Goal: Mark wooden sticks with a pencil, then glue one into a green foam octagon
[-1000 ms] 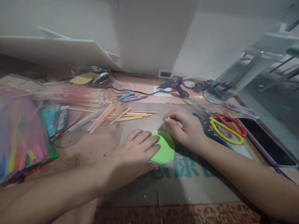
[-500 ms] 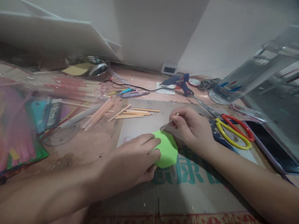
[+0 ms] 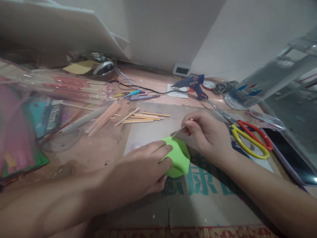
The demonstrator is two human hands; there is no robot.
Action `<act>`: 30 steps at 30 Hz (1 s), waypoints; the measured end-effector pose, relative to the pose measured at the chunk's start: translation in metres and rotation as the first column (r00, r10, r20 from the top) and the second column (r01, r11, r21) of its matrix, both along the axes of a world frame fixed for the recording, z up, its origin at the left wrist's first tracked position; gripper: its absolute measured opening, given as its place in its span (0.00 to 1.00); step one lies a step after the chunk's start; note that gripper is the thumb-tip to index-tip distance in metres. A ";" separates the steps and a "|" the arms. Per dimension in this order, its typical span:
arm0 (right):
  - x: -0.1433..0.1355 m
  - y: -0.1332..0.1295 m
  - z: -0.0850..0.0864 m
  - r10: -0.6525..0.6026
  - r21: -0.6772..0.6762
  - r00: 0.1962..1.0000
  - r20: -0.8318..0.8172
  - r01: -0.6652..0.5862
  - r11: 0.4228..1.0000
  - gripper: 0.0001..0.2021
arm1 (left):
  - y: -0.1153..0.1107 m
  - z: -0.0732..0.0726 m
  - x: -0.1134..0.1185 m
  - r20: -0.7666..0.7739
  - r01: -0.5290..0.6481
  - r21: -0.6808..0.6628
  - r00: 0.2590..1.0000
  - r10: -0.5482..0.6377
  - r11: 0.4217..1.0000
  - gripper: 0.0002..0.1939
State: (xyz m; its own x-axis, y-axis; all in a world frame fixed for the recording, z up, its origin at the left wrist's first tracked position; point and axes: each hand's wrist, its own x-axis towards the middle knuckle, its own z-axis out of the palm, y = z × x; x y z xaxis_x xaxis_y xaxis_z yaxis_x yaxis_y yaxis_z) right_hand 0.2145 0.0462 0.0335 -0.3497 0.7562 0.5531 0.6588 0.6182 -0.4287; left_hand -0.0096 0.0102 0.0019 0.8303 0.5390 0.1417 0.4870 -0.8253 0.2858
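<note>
Left hand (image 3: 143, 168): laid palm-down on the left part of the green paper piece (image 3: 178, 159); the grip is pressed flat, thumb and fingers closed on the paper's left edge.
Right hand (image 3: 209, 135): rested just behind and right of the paper; the grip is pinched on a thin wooden stick (image 3: 178, 131), held between thumb and fingertips.
Stick: tilted, its lower tip brought down to the paper's far edge; whether it touches cannot be told.
Green paper piece: many-sided, lying on a cardboard sheet (image 3: 198, 201) with teal printed characters, at the middle of the tabletop (image 3: 99, 148), between the two hands.
Loose sticks (image 3: 141, 118): scattered behind the paper, near the cardboard's far left corner, well apart from both hands.
Scissors (image 3: 247, 137): red and yellow handles, lying just right of the right hand.
Glue gun (image 3: 192, 84): blue, set on a white scrap at the back, cord trailing left.
Phone (image 3: 292, 155): dark screen, seen at the right edge beyond the scissors.
Bagged sticks (image 3: 61, 87): a clear packet lying at the left rear.
Coloured paper stack (image 3: 17, 142): seen far left, blurred.
</note>
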 end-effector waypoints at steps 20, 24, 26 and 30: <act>-0.001 0.000 -0.002 -0.019 -0.042 1.000 -0.005 0.019 0.999 0.10 | -0.002 0.002 0.000 0.027 -0.013 -0.011 1.000 0.013 1.000 0.11; -0.001 0.000 -0.004 0.014 0.002 1.000 0.015 -0.014 1.000 0.10 | -0.001 0.003 0.000 0.020 -0.013 -0.020 1.000 0.014 1.000 0.10; 0.000 0.001 -0.004 0.038 0.015 0.999 0.016 -0.038 0.999 0.10 | -0.001 0.003 0.000 0.012 -0.020 -0.027 1.000 0.020 0.999 0.09; -0.001 0.003 -0.004 0.043 -0.015 0.999 0.008 -0.043 0.999 0.09 | -0.002 0.002 0.000 0.011 -0.029 -0.032 1.000 0.029 0.999 0.10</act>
State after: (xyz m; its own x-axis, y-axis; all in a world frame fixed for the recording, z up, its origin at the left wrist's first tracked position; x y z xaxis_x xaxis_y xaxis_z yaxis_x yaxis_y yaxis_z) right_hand 0.2138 0.0491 0.0296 -0.3868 0.7485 0.5386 0.6350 0.6397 -0.4331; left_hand -0.0094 0.0078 0.0035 0.8126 0.5673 0.1338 0.5072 -0.8013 0.3173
